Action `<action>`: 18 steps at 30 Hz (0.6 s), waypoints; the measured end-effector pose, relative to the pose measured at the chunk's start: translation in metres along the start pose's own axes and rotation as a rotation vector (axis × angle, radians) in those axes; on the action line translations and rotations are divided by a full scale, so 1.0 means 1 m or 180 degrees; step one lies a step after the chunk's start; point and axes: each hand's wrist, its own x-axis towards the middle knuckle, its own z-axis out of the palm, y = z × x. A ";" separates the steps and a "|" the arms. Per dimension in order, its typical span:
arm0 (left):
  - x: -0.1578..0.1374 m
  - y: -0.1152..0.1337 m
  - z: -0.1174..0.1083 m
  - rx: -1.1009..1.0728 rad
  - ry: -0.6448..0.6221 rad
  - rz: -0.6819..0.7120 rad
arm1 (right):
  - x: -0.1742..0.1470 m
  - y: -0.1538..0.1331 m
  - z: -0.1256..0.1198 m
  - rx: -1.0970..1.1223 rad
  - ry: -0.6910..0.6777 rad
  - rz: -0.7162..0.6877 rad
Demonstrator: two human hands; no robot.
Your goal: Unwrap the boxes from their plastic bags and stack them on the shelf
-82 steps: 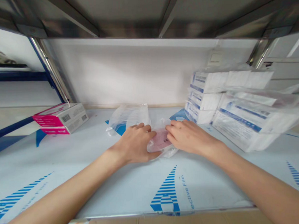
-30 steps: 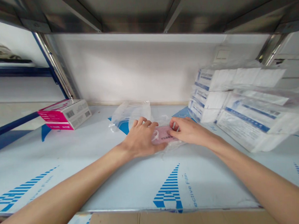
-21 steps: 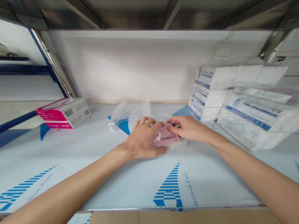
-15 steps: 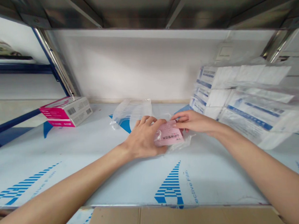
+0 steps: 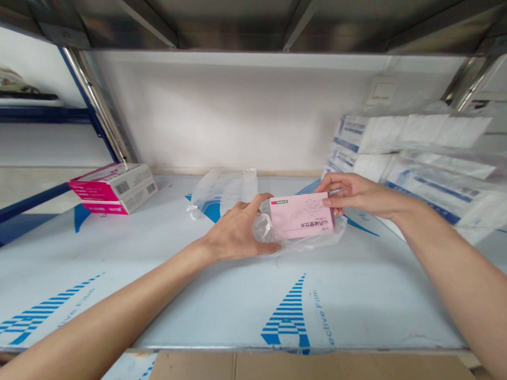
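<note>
A pink medicine box (image 5: 302, 217) with dark printed characters is in the middle of the shelf, over a crumpled clear plastic bag (image 5: 264, 228). My right hand (image 5: 358, 194) pinches the box at its right end, thumb on top. At the box's left end, my left hand (image 5: 238, 230) curves round the bag, its thumb at the near edge and its fingers at the far edge. The bag shows along the near side and right of the box; how much of the box is inside it I cannot tell.
Two magenta-and-white boxes (image 5: 113, 189) are stacked at the left. A flat clear bag (image 5: 226, 191) lies near the wall. White packs with blue print in plastic (image 5: 427, 181) are piled at the right. A metal shelf (image 5: 236, 21) hangs overhead; brown cardboard (image 5: 288, 372) lies below the front edge.
The pink box has moved right with my right hand and now shows more of its top face. My left hand has shifted slightly left, away from the box's face.
</note>
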 end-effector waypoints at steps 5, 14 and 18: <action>0.002 -0.003 0.007 -0.0301 0.0204 -0.0015 | 0.001 0.004 0.000 0.0221 0.0193 -0.0128; 0.014 -0.001 -0.001 -0.0938 0.1426 0.0761 | 0.014 -0.012 0.021 0.0820 0.1212 -0.1047; 0.021 0.001 -0.029 -0.2490 0.1475 0.0483 | 0.027 -0.039 0.043 0.0905 0.1121 -0.1001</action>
